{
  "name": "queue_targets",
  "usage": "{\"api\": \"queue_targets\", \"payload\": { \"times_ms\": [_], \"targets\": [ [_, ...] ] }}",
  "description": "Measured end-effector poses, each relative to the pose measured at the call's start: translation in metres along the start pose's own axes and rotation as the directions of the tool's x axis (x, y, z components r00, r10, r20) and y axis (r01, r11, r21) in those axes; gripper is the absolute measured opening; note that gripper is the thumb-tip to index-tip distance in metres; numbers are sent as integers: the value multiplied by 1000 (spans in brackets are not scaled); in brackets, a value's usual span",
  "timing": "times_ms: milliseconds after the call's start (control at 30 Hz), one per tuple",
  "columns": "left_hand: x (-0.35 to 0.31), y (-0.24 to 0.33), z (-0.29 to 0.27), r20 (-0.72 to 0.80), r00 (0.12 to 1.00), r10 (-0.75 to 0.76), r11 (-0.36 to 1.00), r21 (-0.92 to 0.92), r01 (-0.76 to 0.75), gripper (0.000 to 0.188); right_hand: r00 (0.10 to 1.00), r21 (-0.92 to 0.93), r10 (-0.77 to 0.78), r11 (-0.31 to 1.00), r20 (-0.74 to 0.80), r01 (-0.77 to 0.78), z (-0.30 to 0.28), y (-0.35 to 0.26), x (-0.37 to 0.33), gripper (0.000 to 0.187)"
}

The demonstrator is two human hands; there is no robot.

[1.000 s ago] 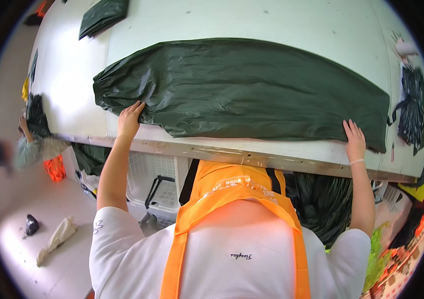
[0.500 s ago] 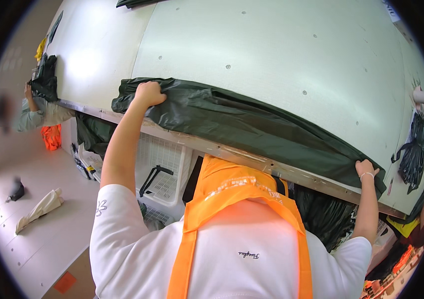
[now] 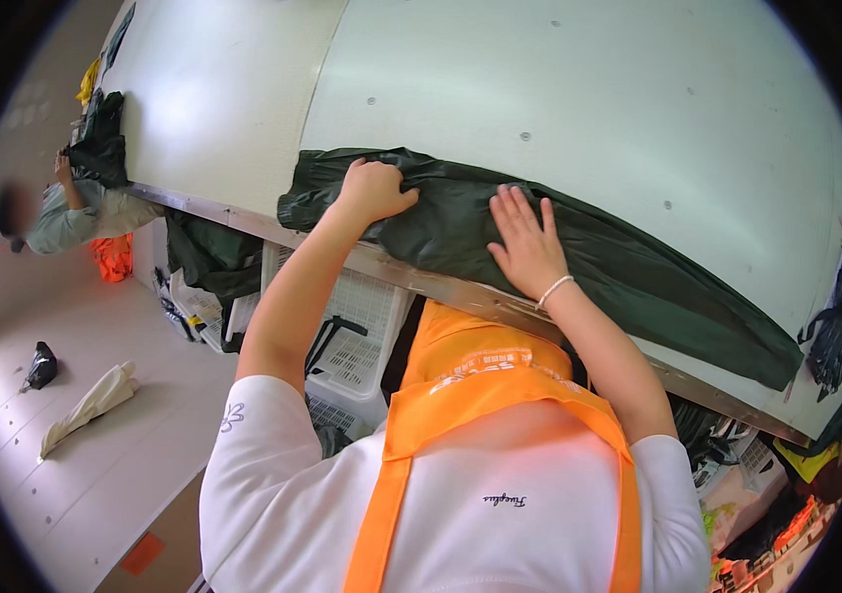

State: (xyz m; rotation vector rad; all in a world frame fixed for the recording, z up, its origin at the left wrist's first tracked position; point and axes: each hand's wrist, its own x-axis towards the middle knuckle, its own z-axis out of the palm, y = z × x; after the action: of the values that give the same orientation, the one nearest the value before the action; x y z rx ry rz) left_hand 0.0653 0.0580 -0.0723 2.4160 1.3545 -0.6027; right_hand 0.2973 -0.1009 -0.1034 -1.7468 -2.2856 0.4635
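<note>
Along the near edge of the white table [image 3: 421, 89] lies a long strip of dark green, slightly shiny garment [image 3: 658, 277]. It looks like rain trousers folded lengthwise, with a gathered end at the left and a taper to the right. Close to that gathered end, my left hand [image 3: 377, 191] is closed with its fingers curled into the fabric. My right hand [image 3: 530, 242], wearing a pale bracelet, rests flat on the middle of the garment, fingers stretched out. Some fabric is hidden beneath both hands.
White plastic baskets [image 3: 347, 326] stand under the table, with dark green fabric [image 3: 208, 257] hanging beside them. A person [image 3: 85, 217] handles dark fabric at the table's far left. A black bundle [image 3: 833, 331] lies at the right end. A rolled cream cloth [image 3: 89, 407] lies at lower left.
My right hand has let go of the garment's right end and come left to its middle, now flat. My left hand stays curled on the fabric near the left end. The view has shifted.
</note>
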Motion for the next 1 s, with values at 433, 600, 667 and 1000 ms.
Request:
{"api": "queue_targets", "payload": {
  "times_ms": [433, 600, 667, 1000],
  "targets": [
    [-54, -164, 79, -17, 814, -581, -65, -996, -67, 35, 996, -106, 26, 994, 88, -17, 13, 3, 8, 68],
    [-43, -151, 45, -259, 653, -712, 222, -965, -141, 28, 994, -91, 26, 996, 102, -16, 16, 1, 10, 67],
    [-39, -151, 35, -442, 573, -691, 490, -868, -79, 29, 994, -81, 42, 996, 99, -34, 14, 1, 13, 67],
    [-27, 106, 30, -423, 862, 279, 941, -58, -333, 68, 995, 256, -30, 965, -100, 55, 14, 18, 5, 62]
  ]
}}
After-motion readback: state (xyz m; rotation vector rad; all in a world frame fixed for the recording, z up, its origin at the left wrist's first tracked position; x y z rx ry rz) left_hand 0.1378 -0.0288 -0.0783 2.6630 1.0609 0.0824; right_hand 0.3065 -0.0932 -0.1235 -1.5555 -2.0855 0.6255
